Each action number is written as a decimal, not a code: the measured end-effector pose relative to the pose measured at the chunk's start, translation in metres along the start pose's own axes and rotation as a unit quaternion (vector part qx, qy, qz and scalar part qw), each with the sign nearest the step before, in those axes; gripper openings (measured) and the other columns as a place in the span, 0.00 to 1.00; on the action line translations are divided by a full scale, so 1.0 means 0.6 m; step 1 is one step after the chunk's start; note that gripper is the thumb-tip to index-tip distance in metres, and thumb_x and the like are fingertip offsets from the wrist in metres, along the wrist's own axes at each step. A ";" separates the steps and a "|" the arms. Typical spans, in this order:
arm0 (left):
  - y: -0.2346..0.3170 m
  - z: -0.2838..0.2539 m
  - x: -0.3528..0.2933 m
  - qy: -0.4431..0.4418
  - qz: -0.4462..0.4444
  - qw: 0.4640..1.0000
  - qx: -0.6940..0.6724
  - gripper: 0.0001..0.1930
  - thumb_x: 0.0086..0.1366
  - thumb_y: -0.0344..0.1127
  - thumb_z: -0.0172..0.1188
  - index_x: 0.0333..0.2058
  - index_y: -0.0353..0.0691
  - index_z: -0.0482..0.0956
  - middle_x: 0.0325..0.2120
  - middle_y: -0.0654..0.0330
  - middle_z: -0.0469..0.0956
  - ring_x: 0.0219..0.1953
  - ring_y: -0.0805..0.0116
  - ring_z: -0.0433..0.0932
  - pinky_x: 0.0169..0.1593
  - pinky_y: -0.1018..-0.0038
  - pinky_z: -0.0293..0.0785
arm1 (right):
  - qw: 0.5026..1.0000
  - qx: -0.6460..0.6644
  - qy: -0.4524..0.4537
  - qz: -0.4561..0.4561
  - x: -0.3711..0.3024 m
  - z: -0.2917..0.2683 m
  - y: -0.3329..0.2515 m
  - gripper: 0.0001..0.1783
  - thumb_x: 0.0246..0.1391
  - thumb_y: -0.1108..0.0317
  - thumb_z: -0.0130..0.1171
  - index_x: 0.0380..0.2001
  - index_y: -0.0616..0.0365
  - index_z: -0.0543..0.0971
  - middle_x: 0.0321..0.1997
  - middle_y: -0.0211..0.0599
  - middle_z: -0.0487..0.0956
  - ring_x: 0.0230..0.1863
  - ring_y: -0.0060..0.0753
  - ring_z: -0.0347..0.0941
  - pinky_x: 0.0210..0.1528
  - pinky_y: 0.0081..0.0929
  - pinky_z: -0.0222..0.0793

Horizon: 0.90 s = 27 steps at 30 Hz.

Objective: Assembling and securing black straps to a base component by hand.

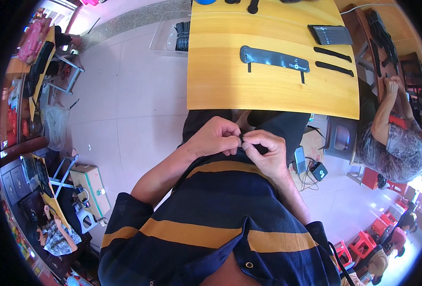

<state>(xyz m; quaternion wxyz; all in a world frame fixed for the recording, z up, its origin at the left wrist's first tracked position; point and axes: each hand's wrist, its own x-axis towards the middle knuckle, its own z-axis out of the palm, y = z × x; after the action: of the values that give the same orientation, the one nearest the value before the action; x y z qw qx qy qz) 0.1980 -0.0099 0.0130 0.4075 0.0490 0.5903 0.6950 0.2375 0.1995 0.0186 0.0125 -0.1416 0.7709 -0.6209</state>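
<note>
In front of my waist, below the table's near edge, both hands meet with their fingertips almost touching. My left hand (215,137) is closed, its thumb and fingers pinching a small black piece (241,138). From the other side my right hand (269,150) pinches at the same piece with thumb and forefinger. Fingers cover most of it, so its kind cannot be made out. On the yellow wooden table (220,90) ahead lies a long dark grey plastic sleeve (274,59) with a printed label, and two short black strips stick out beneath it.
Two black straps (333,54) lie at the table's right, below a dark ribbed pack (330,35). Left of the table stands a clear bin (165,45) holding black bundled strips. A co-worker (394,143) sits at the right. A phone (300,159) and cables are beside my right leg.
</note>
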 end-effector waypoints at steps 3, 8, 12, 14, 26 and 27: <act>0.003 0.004 0.002 0.009 0.006 1.000 0.027 0.05 0.58 0.28 0.59 0.27 0.33 0.81 0.19 0.61 0.81 0.22 0.78 0.78 0.27 0.80 0.74 | 1.000 -0.007 -0.004 -0.008 0.000 -0.001 0.004 0.05 0.48 0.80 0.69 0.31 0.62 0.83 0.34 0.42 0.85 0.36 0.36 0.84 0.40 0.28 0.78; -0.003 0.005 0.006 0.024 0.023 0.996 0.077 0.05 0.55 0.27 0.57 0.24 0.32 0.79 0.17 0.61 0.79 0.19 0.79 0.75 0.24 0.78 0.68 | 0.993 -0.098 0.002 -0.064 0.001 0.002 0.003 0.06 0.47 0.77 0.69 0.30 0.59 0.83 0.34 0.40 0.85 0.36 0.40 0.84 0.39 0.32 0.79; -0.012 0.007 -0.001 0.042 0.038 0.995 0.076 0.04 0.56 0.25 0.56 0.24 0.35 0.78 0.17 0.64 0.78 0.19 0.81 0.72 0.22 0.80 0.65 | 0.979 -0.173 -0.001 -0.107 0.009 0.006 -0.014 0.06 0.46 0.76 0.69 0.29 0.58 0.82 0.35 0.38 0.85 0.35 0.41 0.83 0.38 0.34 0.77; -0.012 0.007 -0.004 0.057 0.040 0.996 0.062 0.04 0.56 0.25 0.56 0.23 0.36 0.77 0.16 0.64 0.77 0.18 0.81 0.71 0.22 0.79 0.64 | 0.969 -0.211 -0.012 -0.131 0.012 0.008 -0.020 0.06 0.44 0.76 0.68 0.29 0.57 0.82 0.35 0.37 0.84 0.34 0.40 0.82 0.37 0.34 0.76; -0.011 0.016 -0.009 0.069 0.037 0.996 0.046 0.05 0.56 0.25 0.54 0.22 0.36 0.75 0.15 0.63 0.74 0.18 0.80 0.70 0.22 0.77 0.64 | 0.959 -0.233 -0.024 -0.158 0.015 0.012 -0.027 0.07 0.44 0.78 0.68 0.29 0.58 0.82 0.35 0.36 0.84 0.34 0.38 0.82 0.37 0.34 0.74; -0.008 0.018 -0.009 0.077 0.032 0.995 0.058 0.05 0.55 0.25 0.54 0.21 0.36 0.74 0.15 0.64 0.74 0.19 0.80 0.70 0.22 0.77 0.63 | 0.959 -0.233 -0.025 -0.160 0.015 0.012 -0.027 0.07 0.44 0.78 0.68 0.29 0.58 0.82 0.35 0.36 0.84 0.34 0.38 0.82 0.37 0.34 0.74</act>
<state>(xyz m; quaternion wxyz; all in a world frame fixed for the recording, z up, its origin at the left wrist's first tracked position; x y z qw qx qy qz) 0.2098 -0.0053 0.0142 0.3351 0.0380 0.6572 0.6740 0.2336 0.1878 0.0339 -0.1008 -0.2774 0.8608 -0.4146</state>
